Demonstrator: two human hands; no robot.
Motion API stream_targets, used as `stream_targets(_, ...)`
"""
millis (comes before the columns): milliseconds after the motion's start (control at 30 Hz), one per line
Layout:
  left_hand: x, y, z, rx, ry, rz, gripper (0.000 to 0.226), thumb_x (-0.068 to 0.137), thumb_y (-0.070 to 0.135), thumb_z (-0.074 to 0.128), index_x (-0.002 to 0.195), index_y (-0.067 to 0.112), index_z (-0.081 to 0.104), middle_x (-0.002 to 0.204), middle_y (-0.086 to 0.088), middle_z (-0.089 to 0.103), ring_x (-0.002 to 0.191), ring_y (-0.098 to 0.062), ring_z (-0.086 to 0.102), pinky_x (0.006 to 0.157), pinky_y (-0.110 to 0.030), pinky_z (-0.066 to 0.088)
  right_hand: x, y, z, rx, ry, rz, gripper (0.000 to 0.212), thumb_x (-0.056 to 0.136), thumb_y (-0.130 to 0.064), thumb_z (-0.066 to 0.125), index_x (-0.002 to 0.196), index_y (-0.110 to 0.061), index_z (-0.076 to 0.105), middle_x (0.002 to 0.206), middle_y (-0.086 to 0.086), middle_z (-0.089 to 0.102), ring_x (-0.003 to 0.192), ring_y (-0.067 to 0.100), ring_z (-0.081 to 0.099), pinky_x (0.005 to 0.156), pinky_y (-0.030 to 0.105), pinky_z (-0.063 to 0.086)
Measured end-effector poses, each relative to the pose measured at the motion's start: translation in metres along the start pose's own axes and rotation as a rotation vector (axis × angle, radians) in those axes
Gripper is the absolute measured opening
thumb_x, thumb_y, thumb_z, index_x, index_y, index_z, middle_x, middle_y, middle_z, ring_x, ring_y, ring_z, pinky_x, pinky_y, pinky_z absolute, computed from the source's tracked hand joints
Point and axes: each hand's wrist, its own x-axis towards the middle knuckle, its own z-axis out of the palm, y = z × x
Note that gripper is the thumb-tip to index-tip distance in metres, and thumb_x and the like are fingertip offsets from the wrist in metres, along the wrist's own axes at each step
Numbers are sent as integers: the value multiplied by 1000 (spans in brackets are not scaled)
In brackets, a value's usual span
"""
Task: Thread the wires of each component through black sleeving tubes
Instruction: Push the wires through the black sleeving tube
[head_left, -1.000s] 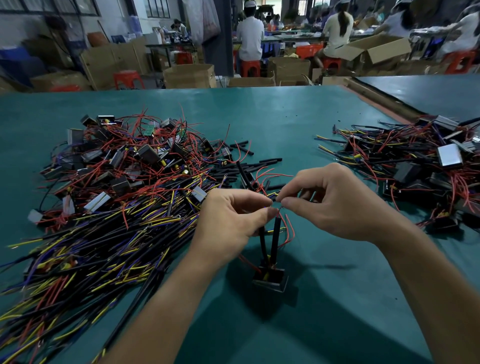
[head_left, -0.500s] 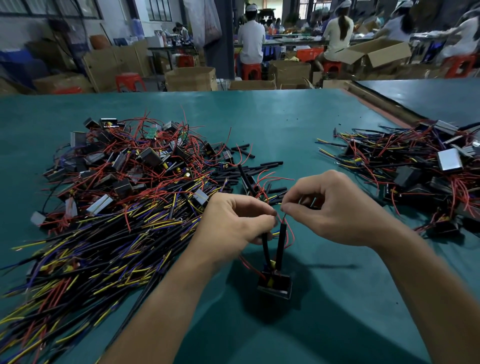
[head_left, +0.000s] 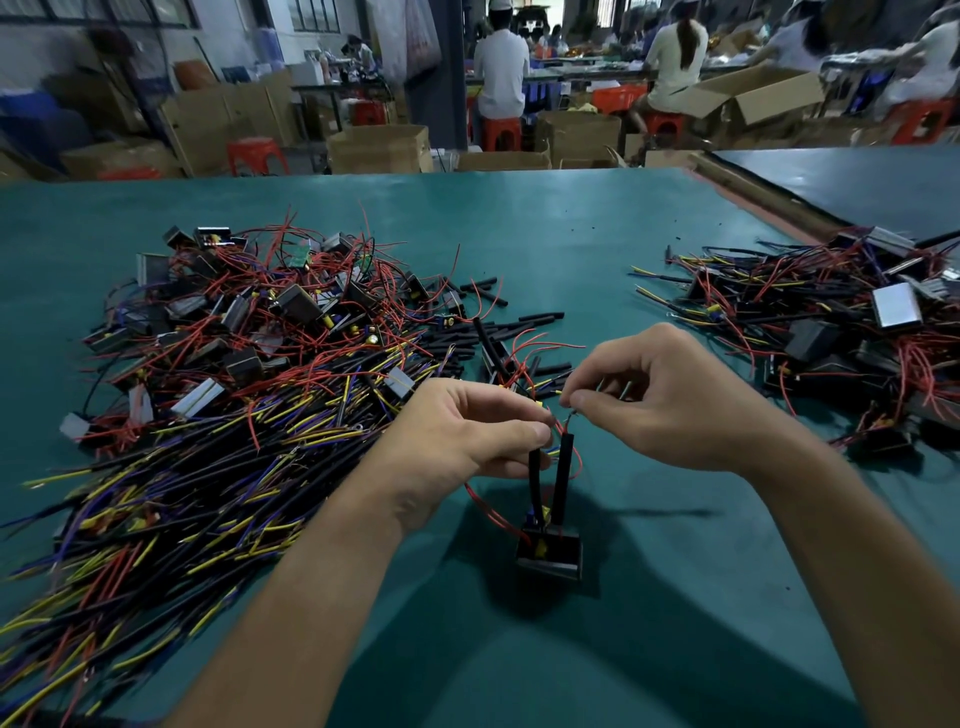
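A small black boxy component (head_left: 549, 556) hangs above the green table (head_left: 597, 249) from its wires. Two black sleeving tubes (head_left: 562, 473) stand side by side over those wires, and a thin red wire loops out beside them. My left hand (head_left: 467, 441) pinches the top of the left tube. My right hand (head_left: 660, 400) pinches a wire end just above the right tube. Loose short black tubes (head_left: 519, 325) lie on the table behind my hands.
A large heap of components with red, yellow and purple wires (head_left: 218, 374) covers the left of the table. A second heap (head_left: 841, 332) lies at the right. Beyond the table's far edge are cardboard boxes (head_left: 379, 148), red stools and seated people.
The component and both hands have shifted slightly down and right. The right tube sits a little lower on its wire, with the wire end showing above it.
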Motion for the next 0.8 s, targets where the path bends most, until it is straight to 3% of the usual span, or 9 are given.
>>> stream_targets(300, 1, -1, 3, 30, 29, 52, 13, 78, 4, 74, 68, 12, 77, 63, -3, 71, 54, -8, 65, 54, -18, 54, -1, -1, -1, 26, -8, 8, 14, 83, -11, 70, 73, -19, 75, 56, -10, 64, 50, 0, 50, 51, 10, 35)
stream_targets(533, 3, -6, 7, 31, 99, 99, 12, 77, 5, 76, 67, 11, 75, 62, -6, 69, 57, -17, 61, 58, -24, 55, -2, -8, -5, 84, -49, -40, 22, 84, -3, 68, 76, -21, 77, 61, -3, 67, 54, 1, 54, 54, 10, 37)
stream_targets(600, 4, -7, 8, 45, 121, 125, 10, 78, 5, 76, 70, 11, 75, 65, -7, 70, 62, -22, 61, 58, -24, 55, -2, -8, -6, 61, -47, -47, 24, 84, -4, 69, 78, -25, 77, 66, -1, 69, 57, 3, 56, 56, 13, 39)
stream_targets(700, 4, -9, 10, 40, 150, 172, 10, 77, 3, 76, 71, 11, 75, 66, -6, 71, 59, -16, 62, 57, -23, 55, -2, -7, -7, 67, -48, -33, 22, 84, -6, 71, 79, -27, 77, 67, -1, 69, 57, 6, 55, 57, 18, 41)
stream_targets(800, 5, -10, 12, 25, 162, 198, 10, 76, 1, 76, 72, 10, 75, 66, -6, 71, 57, -13, 63, 57, -22, 55, -1, -5, -7, 87, -45, -4, 18, 84, -8, 73, 80, -24, 79, 62, 3, 66, 58, 23, 57, 55, 35, 46)
